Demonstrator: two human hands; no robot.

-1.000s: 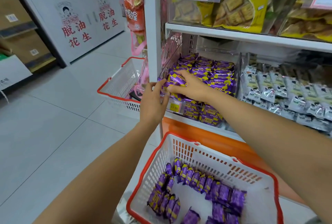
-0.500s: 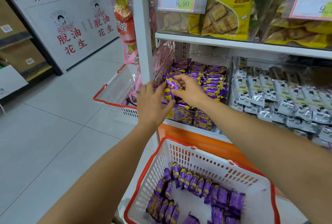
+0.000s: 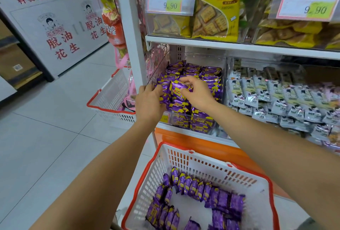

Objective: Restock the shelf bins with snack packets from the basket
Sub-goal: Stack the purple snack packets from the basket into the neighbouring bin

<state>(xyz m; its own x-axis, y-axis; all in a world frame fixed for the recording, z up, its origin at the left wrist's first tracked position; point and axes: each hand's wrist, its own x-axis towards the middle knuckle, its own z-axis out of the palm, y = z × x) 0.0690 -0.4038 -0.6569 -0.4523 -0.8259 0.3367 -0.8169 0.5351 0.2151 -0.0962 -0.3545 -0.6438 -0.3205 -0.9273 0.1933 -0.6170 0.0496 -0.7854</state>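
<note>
Topping the heap of its own kind in the clear shelf bin (image 3: 224,75), the purple packet (image 3: 176,89) sits about where it did half a second ago. The left grip (image 3: 149,104) has since pressed in closer against the heap's left side.

The packet is held by the right grip (image 3: 197,93), pinched narrow on its right end with the thumb on the front face and the fingers curled over the top edge. The right forearm reaches in from the lower right, wrist roughly level.

The left grip shows its back to the camera. Its fingertips are buried among the packets by the bin's left wall, so I cannot tell whether it holds any.

Below both arms stands the red-rimmed basket (image 3: 202,167), with more purple packets (image 3: 193,187) in rows inside. Grey packets (image 3: 276,97) fill the neighbouring bin.
</note>
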